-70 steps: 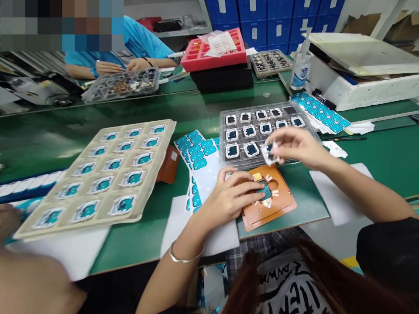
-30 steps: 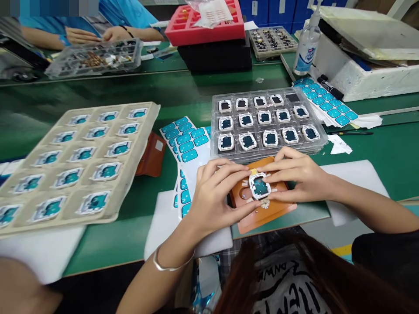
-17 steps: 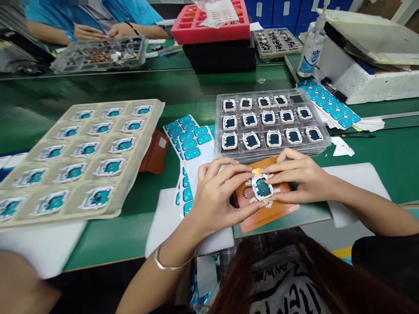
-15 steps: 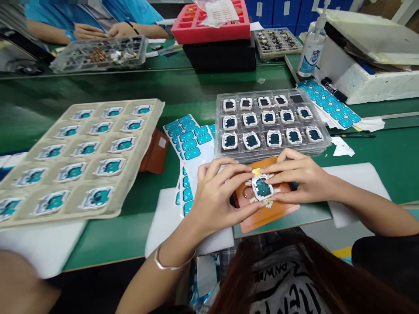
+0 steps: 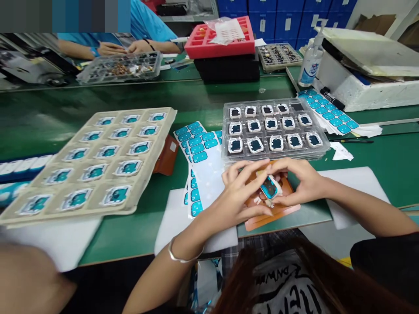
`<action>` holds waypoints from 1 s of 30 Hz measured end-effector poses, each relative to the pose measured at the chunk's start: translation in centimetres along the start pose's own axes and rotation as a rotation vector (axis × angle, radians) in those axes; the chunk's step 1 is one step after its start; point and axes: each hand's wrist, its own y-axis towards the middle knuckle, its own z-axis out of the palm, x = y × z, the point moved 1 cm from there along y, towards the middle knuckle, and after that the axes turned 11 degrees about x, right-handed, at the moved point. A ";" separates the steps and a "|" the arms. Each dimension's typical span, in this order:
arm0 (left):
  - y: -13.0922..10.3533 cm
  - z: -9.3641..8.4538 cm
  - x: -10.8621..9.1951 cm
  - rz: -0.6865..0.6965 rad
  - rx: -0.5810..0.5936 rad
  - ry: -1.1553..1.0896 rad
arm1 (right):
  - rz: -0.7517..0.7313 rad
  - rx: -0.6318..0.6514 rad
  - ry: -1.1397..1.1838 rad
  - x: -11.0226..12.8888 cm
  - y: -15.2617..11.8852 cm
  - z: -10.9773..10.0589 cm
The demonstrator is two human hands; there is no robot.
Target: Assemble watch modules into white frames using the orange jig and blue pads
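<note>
A small white-framed part with a blue-edged face is tilted between my hands, above an orange pad at the table edge. My right hand grips it from the right, thumb below and fingers above. The fingers of my left hand reach over its upper left side, the thumb lower down; its fingertips partly cover the part. Just beyond my hands lies a clear tray of white-framed parts with dark centres. Sheets of blue stickers lie left of my left hand.
At the left, a beige tray holds similar parts with blue centres. A red tray on a black box, a pump bottle and a white foam box stand farther back. Across the table sits a person in blue.
The part has been turned and tilted, so its blue-edged side shows. My left fingers have moved over its top, and the whole view has shifted slightly.
</note>
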 end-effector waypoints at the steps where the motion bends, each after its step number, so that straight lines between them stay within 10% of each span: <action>1: -0.1 -0.2 0.3 0.003 0.009 0.007 | 0.025 -0.012 0.151 -0.1 0.0 0.0; 7: -0.8 -2.1 5.5 -0.476 -0.295 0.116 | 0.171 -0.006 0.998 -0.8 0.1 -0.8; 13: -1.7 -1.9 10.9 -0.953 0.013 0.311 | 0.230 -0.124 1.220 -0.9 0.1 -1.1; 23: -2.3 -3.4 13.3 -1.116 0.191 0.161 | 0.288 -0.155 1.313 -1.6 0.4 -1.2; 30: -1.9 -3.1 12.9 -1.137 0.242 0.103 | 0.324 -0.114 0.930 -1.9 -0.1 -3.3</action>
